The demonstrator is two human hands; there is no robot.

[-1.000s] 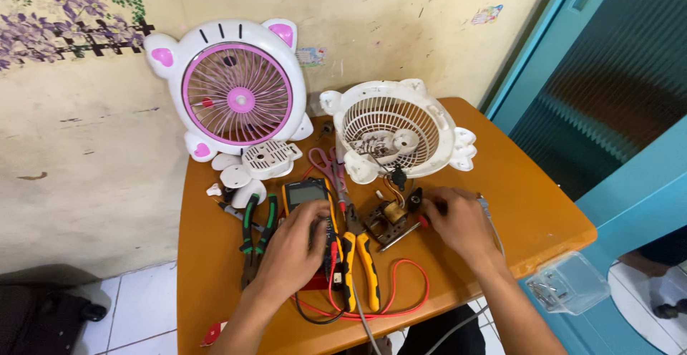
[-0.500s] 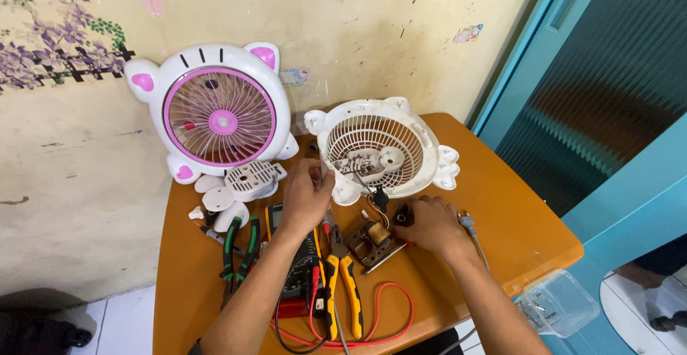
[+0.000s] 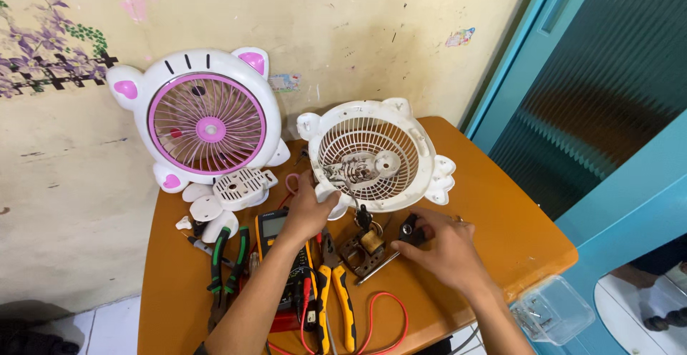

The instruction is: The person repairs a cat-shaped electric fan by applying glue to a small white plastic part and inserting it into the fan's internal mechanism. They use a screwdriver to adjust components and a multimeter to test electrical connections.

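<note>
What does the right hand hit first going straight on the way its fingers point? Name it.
Likely the small black part already at the right hand's fingertips; beyond it lies the brown circuit board. Depth is hard to judge.

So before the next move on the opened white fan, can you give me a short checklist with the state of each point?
1. Left hand grips opened white fan shell at its lower rim: ok.
2. Right hand fingers on small black part: ok.
3. Circuit board flat on orange table: ok.
4. Wires from shell to board intact: cannot tell.
5. Yellow-handled pliers within reach: ok.
</note>
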